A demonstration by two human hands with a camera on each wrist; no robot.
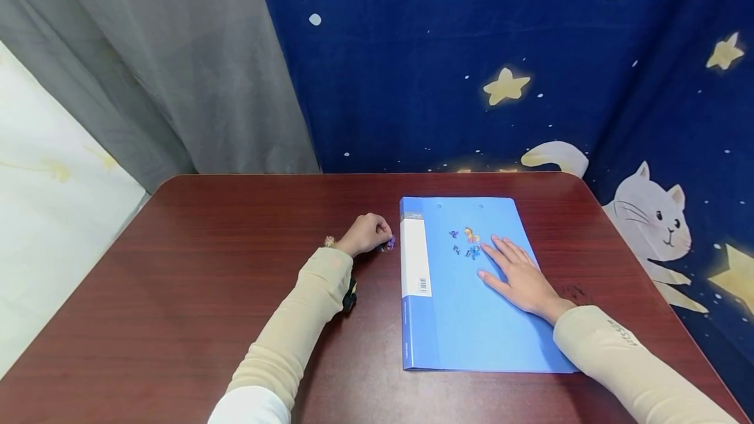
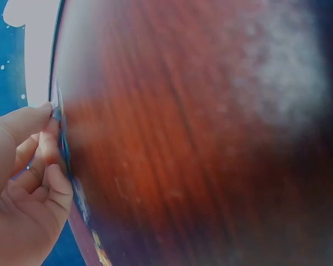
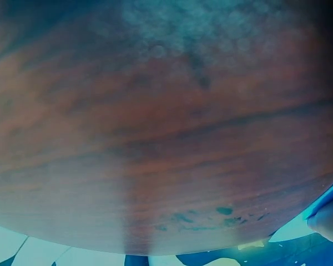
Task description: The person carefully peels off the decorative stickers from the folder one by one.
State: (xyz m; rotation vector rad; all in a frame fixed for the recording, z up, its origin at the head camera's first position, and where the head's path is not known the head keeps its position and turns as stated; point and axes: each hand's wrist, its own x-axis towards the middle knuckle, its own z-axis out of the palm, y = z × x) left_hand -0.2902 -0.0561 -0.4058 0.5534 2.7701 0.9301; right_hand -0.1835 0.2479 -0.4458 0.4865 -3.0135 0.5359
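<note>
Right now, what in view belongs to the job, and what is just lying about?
In the job:
blue folder, under the right grip
small figures on its cover
purple piece in the left grip

Just around:
starry curtain
gray curtain
dark marks on the table

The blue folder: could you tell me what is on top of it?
On the blue folder are small colourful figures, apparently stickers, and the person's right hand, resting beside them. What lies beneath the hand and its sleeve is covered and cannot be seen.
</note>
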